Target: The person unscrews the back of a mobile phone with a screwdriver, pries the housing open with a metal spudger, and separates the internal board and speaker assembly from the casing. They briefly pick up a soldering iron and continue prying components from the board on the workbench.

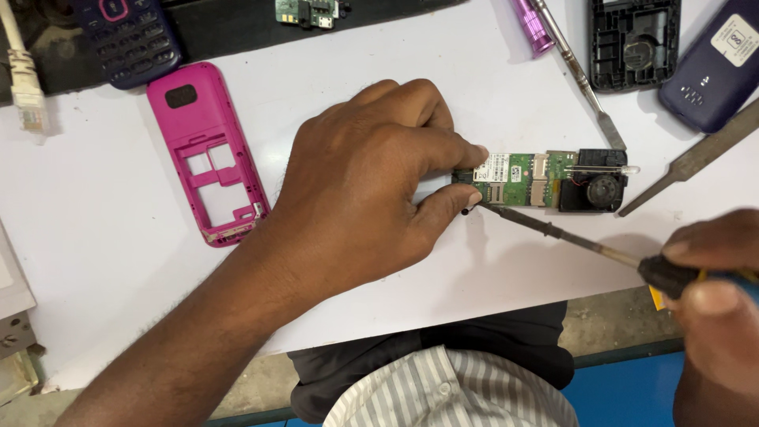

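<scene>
You see everything from a single camera worn on your head, looking steeply down over your chest at the white counter [118, 261]. It sits close to the work: your left hand [371, 186] fills the middle of the frame, while your right hand [715, 304] is cut by the lower right edge. The counter's far side runs along the top of the frame.

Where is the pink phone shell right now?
The pink phone shell lies on the white sheet, upper left of the head view, beside the left hand.
</scene>
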